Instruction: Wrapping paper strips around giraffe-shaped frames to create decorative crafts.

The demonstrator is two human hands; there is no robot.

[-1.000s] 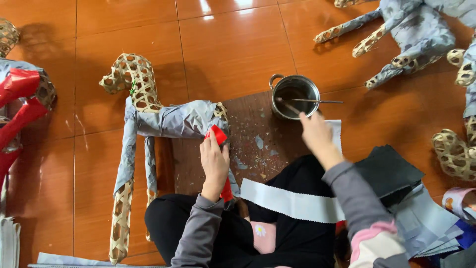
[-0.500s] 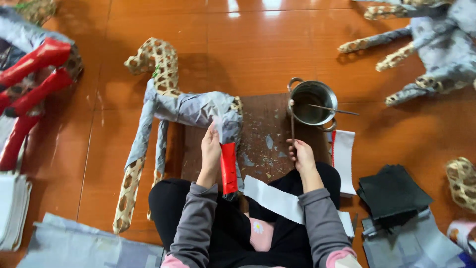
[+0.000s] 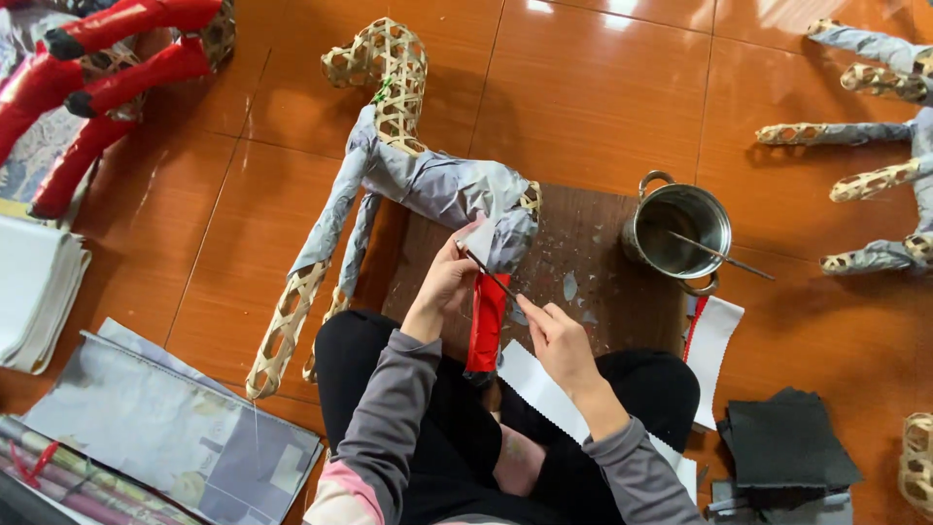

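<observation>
1. On the dark board (image 3: 593, 262) over your lap, the woven animal frame (image 3: 428, 185) lies on its side, its body wrapped in grey paper.
2. Your left hand (image 3: 449, 277) pinches a small paper scrap (image 3: 479, 236) against the rump.
3. Your right hand (image 3: 554, 340) has its fingers closed on a thin stick (image 3: 486, 272), tip at the scrap.
4. The red strip (image 3: 486, 321) hangs below.
5. Step looks like pasting; next likely calls for smoothing the scrap flat.
6. The metal pot (image 3: 680, 233) stands near, to the right.

1. The red figure (image 3: 92, 73), upper left of the frame, is cut off by the edge.
2. The grey wrapped frame (image 3: 870, 146) (upper right) runs out of frame.
3. The woven piece (image 3: 915, 465), lower right, shows only partly.
</observation>
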